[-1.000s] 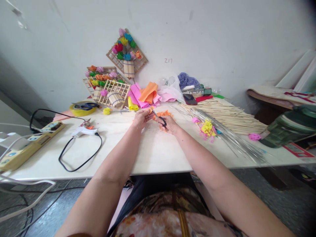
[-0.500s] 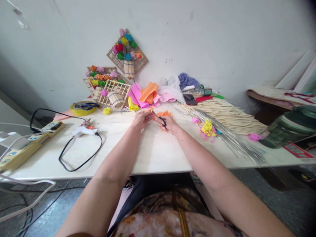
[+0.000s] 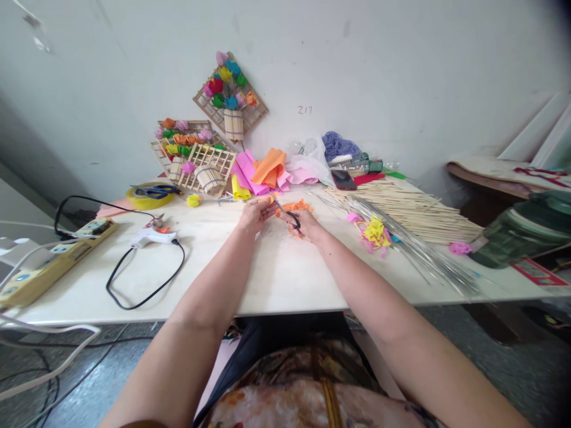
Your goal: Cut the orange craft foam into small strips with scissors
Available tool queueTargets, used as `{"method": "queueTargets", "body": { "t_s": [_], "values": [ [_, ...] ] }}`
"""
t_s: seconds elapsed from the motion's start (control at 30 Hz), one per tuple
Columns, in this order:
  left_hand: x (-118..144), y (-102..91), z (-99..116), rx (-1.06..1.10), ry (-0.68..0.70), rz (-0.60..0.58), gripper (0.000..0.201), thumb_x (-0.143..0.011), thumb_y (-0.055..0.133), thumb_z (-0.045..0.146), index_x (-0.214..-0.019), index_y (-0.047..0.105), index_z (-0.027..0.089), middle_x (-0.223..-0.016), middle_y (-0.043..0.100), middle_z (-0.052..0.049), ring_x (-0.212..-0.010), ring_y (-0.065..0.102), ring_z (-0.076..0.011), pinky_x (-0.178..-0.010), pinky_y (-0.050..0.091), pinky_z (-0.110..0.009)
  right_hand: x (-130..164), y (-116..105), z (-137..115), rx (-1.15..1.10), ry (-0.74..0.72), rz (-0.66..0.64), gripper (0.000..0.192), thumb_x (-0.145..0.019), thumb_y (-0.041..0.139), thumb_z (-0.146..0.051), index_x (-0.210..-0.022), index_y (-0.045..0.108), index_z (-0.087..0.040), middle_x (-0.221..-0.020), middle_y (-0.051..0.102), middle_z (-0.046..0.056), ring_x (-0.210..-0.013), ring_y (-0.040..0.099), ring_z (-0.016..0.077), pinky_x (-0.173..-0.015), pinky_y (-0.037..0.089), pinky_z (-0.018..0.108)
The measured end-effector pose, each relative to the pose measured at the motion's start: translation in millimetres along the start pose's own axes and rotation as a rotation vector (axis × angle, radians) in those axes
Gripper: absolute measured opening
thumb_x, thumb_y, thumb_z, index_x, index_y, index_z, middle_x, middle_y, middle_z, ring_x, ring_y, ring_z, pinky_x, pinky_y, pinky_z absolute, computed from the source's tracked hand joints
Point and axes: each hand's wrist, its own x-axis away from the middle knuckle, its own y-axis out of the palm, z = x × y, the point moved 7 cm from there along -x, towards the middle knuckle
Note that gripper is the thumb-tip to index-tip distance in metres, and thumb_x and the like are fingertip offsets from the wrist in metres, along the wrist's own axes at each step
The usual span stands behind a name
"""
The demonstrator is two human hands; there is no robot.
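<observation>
Head view: right hand point(image 3: 307, 224) closed through the loops of black scissors point(image 3: 285, 212), blades angled up and left toward the left hand point(image 3: 255, 214); left hand pinched together on a small orange scrap point(image 3: 269, 201), held just off the surface point(image 3: 276, 273), likely to feed it into the blades. Orange cuttings point(image 3: 296, 207) lying just behind the scissors, touching the surface between both hands and the folded pink and orange sheets point(image 3: 263, 169); glue gun point(image 3: 151, 238) well apart to the left, wooden sticks point(image 3: 410, 208) to the right.

Bright even daylight, soft shadows; edges warped, corners dark.
</observation>
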Motion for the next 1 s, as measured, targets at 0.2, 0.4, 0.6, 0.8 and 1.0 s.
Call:
{"method": "queueTargets", "body": {
  "t_s": [0.2,0.4,0.6,0.8,1.0],
  "values": [
    [-2.4,-2.5,-0.6,-0.008,0.004,-0.003,0.011,-0.076,0.074,0.016,-0.086,0.069,0.014,-0.073,0.073,-0.005,-0.071,0.072,-0.0143,-0.082,0.058,-0.029,0.4,-0.2,-0.3,0.01,0.023,0.015,0.02,-0.09,0.067,-0.028,-0.076,0.057,-0.017,-0.043,0.044,-0.008,-0.03,0.033,0.0046,-0.029,0.019,0.015],
    [0.0,-1.8,0.5,-0.023,0.0,-0.005,0.003,-0.079,0.069,0.016,-0.081,0.068,0.014,-0.071,0.072,-0.005,-0.068,0.071,-0.0135,-0.08,0.058,-0.028,2.4,1.8,-2.3,0.017,0.026,0.001,0.014,-0.091,0.063,-0.023,-0.08,0.059,-0.016,-0.043,0.045,-0.009,-0.028,0.032,0.0049,-0.027,0.018,0.015],
    [1.4,-0.6,0.7,-0.019,-0.001,-0.002,0.006,-0.078,0.071,0.016,-0.077,0.066,0.013,-0.07,0.071,-0.004,-0.065,0.07,-0.0124,-0.077,0.058,-0.027,2.1,1.5,-1.4,0.011,0.021,0.005,0.018,-0.09,0.064,-0.024,-0.075,0.056,-0.017,-0.043,0.044,-0.008,-0.029,0.033,0.0047,-0.027,0.02,0.015],
    [-2.2,-3.9,-0.9,-0.02,0.013,0.0,0.01,-0.078,0.074,0.018,-0.077,0.065,0.013,-0.069,0.07,-0.004,-0.064,0.07,-0.0115,-0.072,0.058,-0.024,1.8,1.8,-1.1,0.026,0.022,0.007,0.022,-0.089,0.065,-0.026,-0.072,0.054,-0.017,-0.042,0.043,-0.008,-0.029,0.032,0.0046,-0.028,0.02,0.015],
    [-2.4,-3.8,-0.5,-0.013,0.012,-0.002,0.012,-0.081,0.074,0.02,-0.082,0.064,0.014,-0.071,0.071,-0.005,-0.069,0.072,-0.0137,-0.077,0.059,-0.027,1.5,1.0,-0.6,0.017,0.034,0.015,0.022,-0.088,0.066,-0.027,-0.072,0.054,-0.017,-0.042,0.044,-0.007,-0.029,0.033,0.0046,-0.028,0.02,0.015]
  ]
}}
